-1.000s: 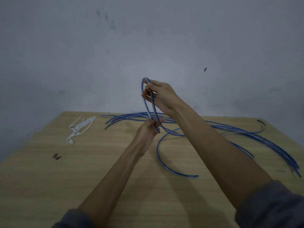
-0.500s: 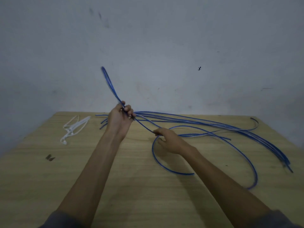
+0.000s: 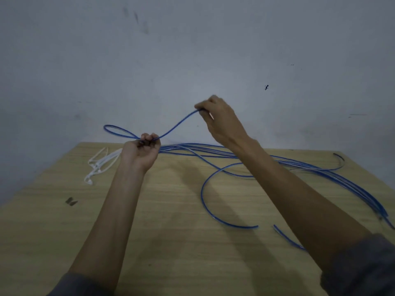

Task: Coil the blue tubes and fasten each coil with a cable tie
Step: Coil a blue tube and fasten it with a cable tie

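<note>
My left hand grips a blue tube above the table's far edge, with a small loop sticking out to its left. The tube rises to the right into my right hand, which pinches it higher up in front of the wall. Several more blue tubes lie spread over the back and right of the wooden table. One curved length lies between my forearms. White cable ties lie bundled at the back left.
A grey wall stands right behind the table. A small dark object lies on the left of the tabletop. A short piece of blue tube shows below my right forearm.
My right hand has risen from the table and now pinches the tube high up. The tall loop above my left hand has dropped into a small flat loop on its left.
</note>
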Available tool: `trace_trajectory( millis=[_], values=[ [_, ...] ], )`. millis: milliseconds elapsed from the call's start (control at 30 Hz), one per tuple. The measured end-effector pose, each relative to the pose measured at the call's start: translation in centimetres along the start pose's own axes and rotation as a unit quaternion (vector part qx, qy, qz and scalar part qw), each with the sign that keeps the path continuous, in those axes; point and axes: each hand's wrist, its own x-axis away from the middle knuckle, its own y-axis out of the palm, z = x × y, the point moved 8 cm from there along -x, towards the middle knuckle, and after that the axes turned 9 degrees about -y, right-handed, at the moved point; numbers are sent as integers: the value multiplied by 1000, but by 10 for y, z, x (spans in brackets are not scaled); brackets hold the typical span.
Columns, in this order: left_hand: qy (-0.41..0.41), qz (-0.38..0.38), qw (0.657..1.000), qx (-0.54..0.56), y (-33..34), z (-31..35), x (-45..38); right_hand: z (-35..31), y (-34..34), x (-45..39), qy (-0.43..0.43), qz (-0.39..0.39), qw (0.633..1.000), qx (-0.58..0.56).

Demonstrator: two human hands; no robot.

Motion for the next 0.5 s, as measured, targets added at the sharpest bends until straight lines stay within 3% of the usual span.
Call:
trace_trajectory(
  millis=[200, 333, 500],
  values=[
    [-39, -19, 999, -23, 12, -19, 7, -5, -40, -29, -73, 109, 976, 171],
    [-47, 45, 991, -118, -10, -31, -1, 18, -17, 5, -53, 26, 983, 172],
    [-26, 107, 958, -266, -31, -30, -12, 53, 31, 90, 65, -102, 990, 69]
  ],
)
